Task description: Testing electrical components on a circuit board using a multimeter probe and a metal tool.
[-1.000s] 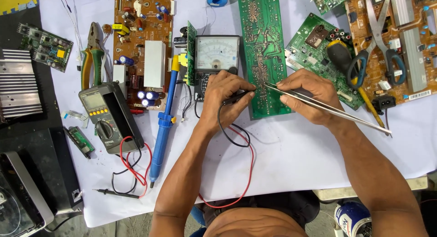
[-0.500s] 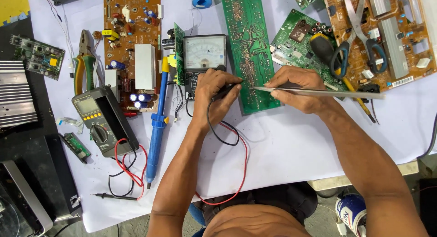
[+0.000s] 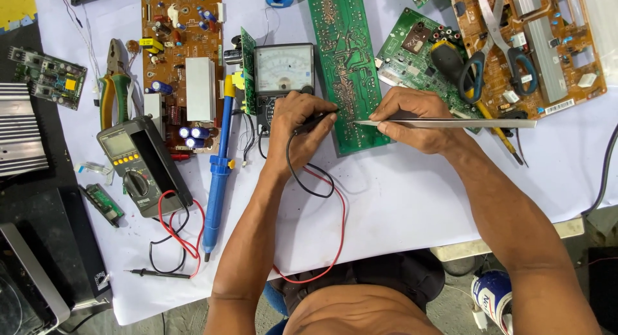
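Head view looks straight down on a white-covered worktop [image 3: 399, 200] crowded with electronics. The left hand [image 3: 297, 132] has its fingers clamped on a black test probe [image 3: 315, 120], its tip touching the left edge of the long green circuit board [image 3: 344, 65] that lies solder side up in the middle. The right hand [image 3: 412, 119] has its fingers pinched together on long metal tweezers [image 3: 450, 123], whose point rests on the same board, just beside the probe tip. Black and red leads [image 3: 322, 200] loop from the left hand toward the analog meter [image 3: 284, 74] beside the board. A digital multimeter [image 3: 138, 164], a blue desoldering pump [image 3: 219, 174], pliers [image 3: 114, 84], a brown circuit board [image 3: 187, 45] and scissors [image 3: 496, 45] lie untouched around them.

The step in hand looks like probing 1 point on the board's traces. Any next move would call for a steady probe tip on a small pad, and care that the tweezers bridge no 2 neighbouring traces.
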